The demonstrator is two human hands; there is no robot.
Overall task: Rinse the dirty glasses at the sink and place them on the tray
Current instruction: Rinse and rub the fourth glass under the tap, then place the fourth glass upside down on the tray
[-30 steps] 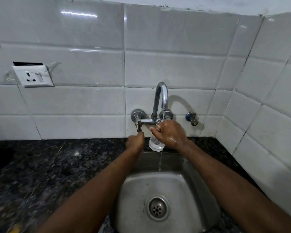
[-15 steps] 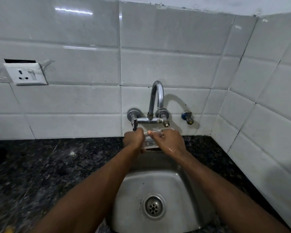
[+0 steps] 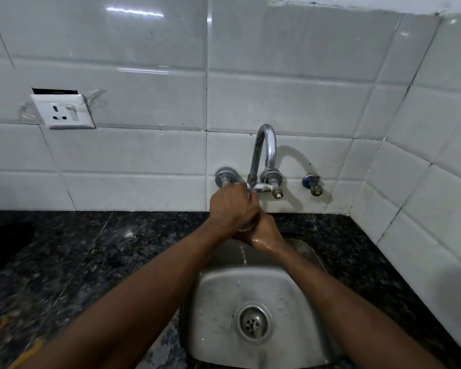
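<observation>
Your 2 hands meet just below the tap [image 3: 264, 153], over the back edge of the steel sink [image 3: 218, 302]. Your left hand [image 3: 233, 206] sits on top, knuckles up and fingers curled, its fingertips close to the tap's crossbar; you cannot tell from here whether it grips the bar, the glass or nothing. Your right hand [image 3: 267, 234], wet and shiny, is tucked under it with fingers wrapped around the glass [image 3: 245, 229], of which only 1 pale sliver shows between the hands. A thin stream of water [image 3: 242, 255] drops from them into the basin, above the drain [image 3: 252, 322]. Dark speckled counter [image 3: 91, 262] lies on both sides, and a white socket [image 3: 63, 111] sits on the tiled wall to the left.
</observation>
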